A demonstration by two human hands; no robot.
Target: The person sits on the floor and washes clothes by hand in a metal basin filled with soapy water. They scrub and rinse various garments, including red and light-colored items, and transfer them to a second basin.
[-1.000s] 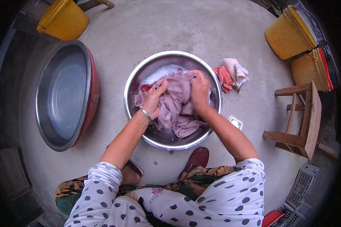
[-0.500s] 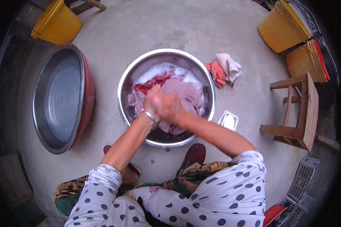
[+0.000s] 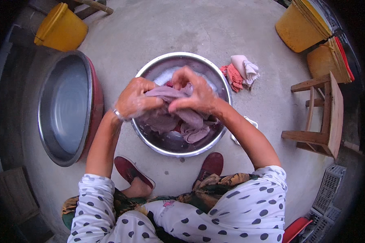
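A wet mauve cloth (image 3: 192, 121) is raised in folds over a round metal basin (image 3: 178, 154), its lower part hanging inside. My left hand (image 3: 138, 98) grips one edge of it, fingers closed, at the basin's left rim. Curled around another fold is my right hand (image 3: 198, 95), its thumb and fingers bent about the fabric. White suds (image 3: 162, 77) and a bit of red cloth (image 3: 169, 84) show behind the mauve one; the rest of the red cloth is hidden.
A large tilted basin (image 3: 65, 107) with a red outside stands left. Folded clothes (image 3: 239, 73) lie right of the metal basin. My right forearm partly covers a white soap dish (image 3: 251, 122). A wooden stool (image 3: 326, 117), yellow buckets (image 3: 300, 28) and grey crates (image 3: 328, 186) line the right.
My hands were together low over the basin; now they are apart, the left one moved left and up. The mauve cloth has been lifted and gathered between them, covering most of the red cloth.
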